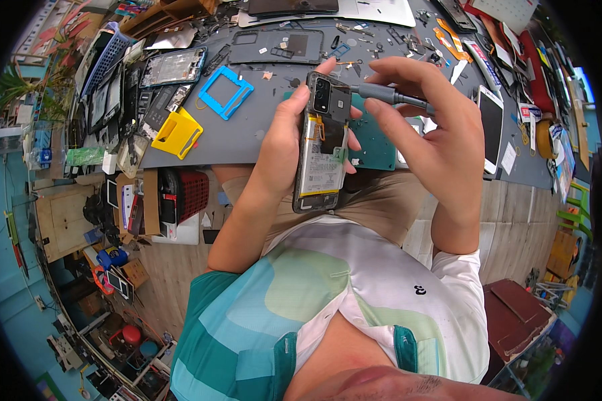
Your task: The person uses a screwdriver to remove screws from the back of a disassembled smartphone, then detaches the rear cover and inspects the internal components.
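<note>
My left hand (284, 137) is wrapped round an opened smartphone (324, 144), its back cover off and its inside facing up. The phone's battery (322, 172) shows in its lower half, and the dark camera module (322, 93) sits at the top corner. My right hand (435, 120) grips a grey screwdriver (394, 95) between thumb and fingers. The driver lies almost level, its tip end pointing left at the phone's upper right edge. Whether the tip touches a screw is too small to tell. Behind the phone lies a green mat (374, 144) on the grey table.
A blue plastic frame (225, 92) and a yellow phone holder (178, 134) lie left of my hands. A removed back cover (277, 45) and small parts are spread farther off. Stacked phone parts (172, 67) crowd the left side; a white phone (489, 127) lies at the right.
</note>
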A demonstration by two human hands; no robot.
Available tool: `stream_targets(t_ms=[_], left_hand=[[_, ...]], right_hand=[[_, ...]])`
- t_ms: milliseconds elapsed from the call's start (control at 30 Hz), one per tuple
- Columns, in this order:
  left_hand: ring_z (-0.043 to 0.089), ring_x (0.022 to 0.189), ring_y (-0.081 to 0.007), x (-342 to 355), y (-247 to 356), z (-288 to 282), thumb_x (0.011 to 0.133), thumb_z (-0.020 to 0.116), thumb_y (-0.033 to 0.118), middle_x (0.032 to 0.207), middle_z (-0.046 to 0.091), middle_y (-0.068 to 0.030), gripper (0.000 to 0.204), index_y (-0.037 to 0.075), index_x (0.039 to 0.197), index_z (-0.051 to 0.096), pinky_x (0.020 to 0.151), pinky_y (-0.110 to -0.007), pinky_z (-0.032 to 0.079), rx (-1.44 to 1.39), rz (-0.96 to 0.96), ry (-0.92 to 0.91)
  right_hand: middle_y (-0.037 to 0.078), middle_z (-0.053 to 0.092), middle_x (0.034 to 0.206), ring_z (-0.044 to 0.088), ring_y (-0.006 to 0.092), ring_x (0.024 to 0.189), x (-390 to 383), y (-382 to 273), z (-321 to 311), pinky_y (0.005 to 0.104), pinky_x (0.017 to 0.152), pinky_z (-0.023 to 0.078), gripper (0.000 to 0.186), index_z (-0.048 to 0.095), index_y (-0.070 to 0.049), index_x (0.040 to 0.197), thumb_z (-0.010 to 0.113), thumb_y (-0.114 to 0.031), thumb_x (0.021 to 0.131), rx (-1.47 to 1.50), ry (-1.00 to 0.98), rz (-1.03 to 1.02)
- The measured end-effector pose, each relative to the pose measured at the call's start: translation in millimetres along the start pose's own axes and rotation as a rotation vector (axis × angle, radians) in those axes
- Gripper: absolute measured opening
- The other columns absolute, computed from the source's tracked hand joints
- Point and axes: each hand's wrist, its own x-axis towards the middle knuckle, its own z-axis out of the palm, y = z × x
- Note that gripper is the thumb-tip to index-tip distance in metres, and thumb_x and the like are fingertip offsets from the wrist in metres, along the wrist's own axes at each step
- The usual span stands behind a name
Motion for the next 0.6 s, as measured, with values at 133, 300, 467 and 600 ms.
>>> stream_targets(t_ms=[133,300,467,600], left_hand=[[0.074,0.095,-0.0336,0.9,-2.8,0.7,0.115,0.027,0.048,0.130,0.065,-0.0233,0.069,0.015,0.175,0.021,0.068,-0.051,0.069,-0.043,0.075,0.057],[0.073,0.112,-0.0387,-0.2,1.7,3.7,0.115,0.027,0.051,0.136,0.065,-0.0266,0.069,0.016,0.174,0.022,0.073,-0.055,0.070,-0.073,0.023,0.046],[0.070,0.122,-0.0394,0.8,2.9,1.8,0.115,0.026,0.050,0.134,0.067,-0.0280,0.068,0.017,0.174,0.022,0.078,-0.057,0.069,-0.084,-0.047,0.007],[0.069,0.125,-0.0397,0.7,2.9,2.6,0.115,0.024,0.049,0.133,0.067,-0.0280,0.067,0.016,0.174,0.022,0.080,-0.057,0.069,-0.052,-0.042,-0.011]], right_hand=[[0.012,0.078,0.110,0.079,0.0208,0.097,-12.5,7.8,-5.5,0.0299,0.075,0.062,0.035,0.072,-0.001,0.123,0.079,0.002,0.089,-0.028,0.017,0.083],[0.013,0.078,0.107,0.079,0.0231,0.093,-30.0,23.5,-8.0,0.0314,0.069,0.060,0.034,0.071,0.000,0.123,0.078,-0.001,0.089,-0.098,-0.053,0.091],[0.013,0.078,0.104,0.079,0.0245,0.091,-37.3,29.2,-10.1,0.0324,0.068,0.061,0.035,0.070,-0.001,0.123,0.078,-0.003,0.090,-0.151,-0.062,0.061],[0.013,0.078,0.105,0.078,0.0246,0.091,-41.5,28.9,-16.6,0.0322,0.073,0.063,0.033,0.072,-0.001,0.123,0.078,-0.001,0.090,-0.076,-0.022,0.080]])
